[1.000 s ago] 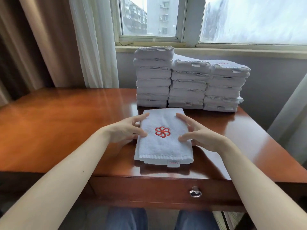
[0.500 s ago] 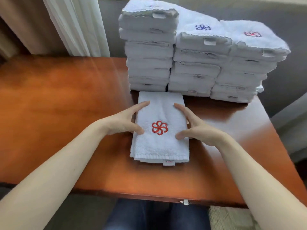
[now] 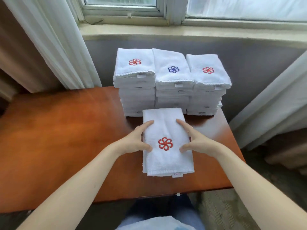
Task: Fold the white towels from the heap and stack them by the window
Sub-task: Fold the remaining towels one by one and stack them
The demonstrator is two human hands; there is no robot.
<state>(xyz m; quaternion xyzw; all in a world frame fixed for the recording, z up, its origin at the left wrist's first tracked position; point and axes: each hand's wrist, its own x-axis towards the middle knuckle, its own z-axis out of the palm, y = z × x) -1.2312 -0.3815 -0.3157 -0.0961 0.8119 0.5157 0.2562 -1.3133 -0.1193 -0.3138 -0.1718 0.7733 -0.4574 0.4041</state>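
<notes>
Three stacks of folded white towels [image 3: 172, 83] at 12 o'clock, side by side at far edge of wooden table [image 3: 66, 138], under window [image 3: 232, 7]; top emblems red, blue, red. One folded towel [image 3: 166, 127] at centre, just in front of stacks; red emblem [image 3: 165, 143] up, label [image 3: 177, 175] at 6 o'clock edge. At 9 o'clock edge left hand [image 3: 134, 142], at 3 o'clock edge right hand [image 3: 199, 142], both gripping towel: thumb and forefinger on top, other fingers hidden at sides. Lifted or resting: cannot tell. White curtain [image 3: 54, 39] at 10 o'clock.
</notes>
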